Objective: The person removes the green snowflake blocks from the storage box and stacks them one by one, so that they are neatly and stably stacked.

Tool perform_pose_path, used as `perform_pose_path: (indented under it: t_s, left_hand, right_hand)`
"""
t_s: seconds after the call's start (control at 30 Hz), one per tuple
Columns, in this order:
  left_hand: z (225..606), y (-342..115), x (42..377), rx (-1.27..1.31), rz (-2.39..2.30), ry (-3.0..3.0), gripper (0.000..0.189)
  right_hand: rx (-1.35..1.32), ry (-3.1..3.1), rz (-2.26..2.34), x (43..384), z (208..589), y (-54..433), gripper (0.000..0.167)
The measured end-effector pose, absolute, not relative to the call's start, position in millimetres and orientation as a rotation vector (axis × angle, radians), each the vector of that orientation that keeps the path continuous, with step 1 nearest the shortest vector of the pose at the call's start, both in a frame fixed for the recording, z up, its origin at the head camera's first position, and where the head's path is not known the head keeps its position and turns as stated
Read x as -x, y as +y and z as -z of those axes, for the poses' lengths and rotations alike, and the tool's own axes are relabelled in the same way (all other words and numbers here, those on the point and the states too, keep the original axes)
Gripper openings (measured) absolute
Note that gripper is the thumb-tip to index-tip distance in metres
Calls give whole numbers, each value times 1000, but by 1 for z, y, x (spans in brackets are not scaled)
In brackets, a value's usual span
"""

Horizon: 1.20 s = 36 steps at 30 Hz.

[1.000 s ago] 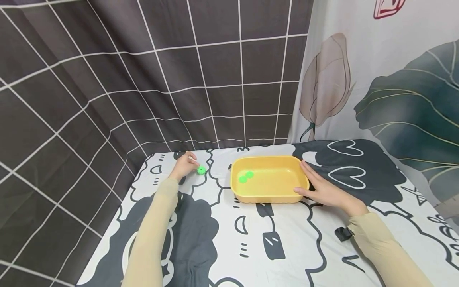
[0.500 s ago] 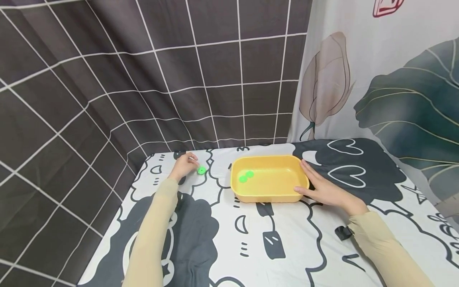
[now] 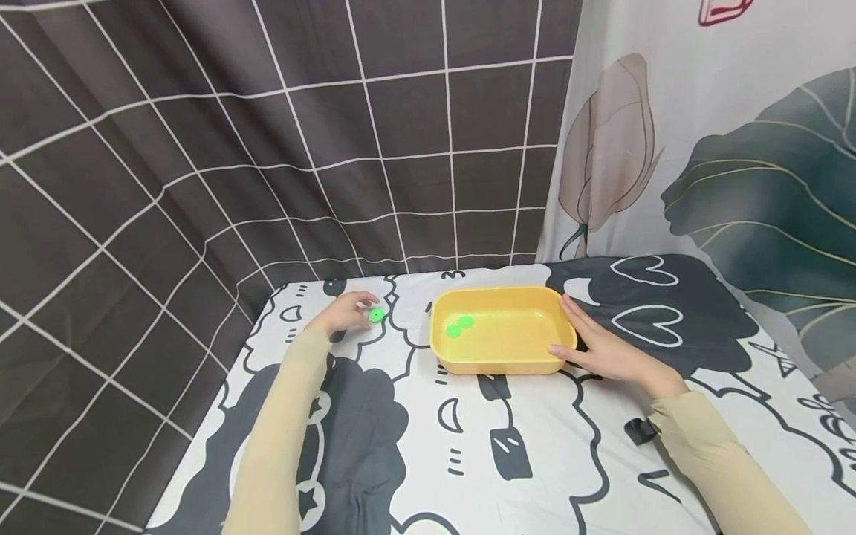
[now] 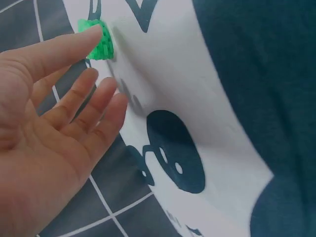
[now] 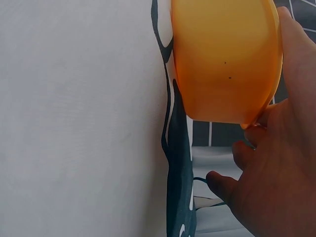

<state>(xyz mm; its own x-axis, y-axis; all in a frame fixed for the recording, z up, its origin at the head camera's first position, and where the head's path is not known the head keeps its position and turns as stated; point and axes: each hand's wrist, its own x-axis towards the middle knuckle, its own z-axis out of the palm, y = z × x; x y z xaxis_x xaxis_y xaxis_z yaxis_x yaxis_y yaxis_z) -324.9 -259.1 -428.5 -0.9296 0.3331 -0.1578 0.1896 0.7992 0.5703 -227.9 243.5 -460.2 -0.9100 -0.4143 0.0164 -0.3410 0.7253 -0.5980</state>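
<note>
My left hand [image 3: 346, 312] is at the back left of the cloth, beside a small bright green round piece [image 3: 377, 316] with a hole in its top. In the left wrist view the piece [image 4: 104, 48] has a ridged, toothed side. The thumb overlaps it there, and the other visible fingers are loosely spread; whether the thumb touches it I cannot tell. My right hand [image 3: 605, 351] rests against the right end of a yellow tub [image 3: 501, 367], thumb at the near corner and fingers straight along the end. Two green round pieces [image 3: 454, 331] lie inside the tub, toward its left.
A black-and-white patterned cloth [image 3: 394, 416] covers the surface. A dark grid curtain [image 3: 414, 186] hangs behind and to the left, and a white leaf-print curtain [image 3: 622, 186] at the back right. A small black item [image 3: 640, 431] sits at the right wrist.
My left hand has shifted slightly and its fingers have loosened beside the green piece, which stays put. The right hand and the tub hold their places. The head view has tilted slightly.
</note>
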Motion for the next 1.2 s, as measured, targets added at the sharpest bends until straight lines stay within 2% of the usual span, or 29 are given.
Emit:
perform_pose_path:
  t_s: [0.37,1.2]
  left_hand:
    - [434,-252,339,-414,-627,2740,49]
    - [434,-246,337,-372,-569,2793,45]
  right_hand:
    - [628,2802,947,229,462,244,99]
    - [616,2811,933,229,464,245,100]
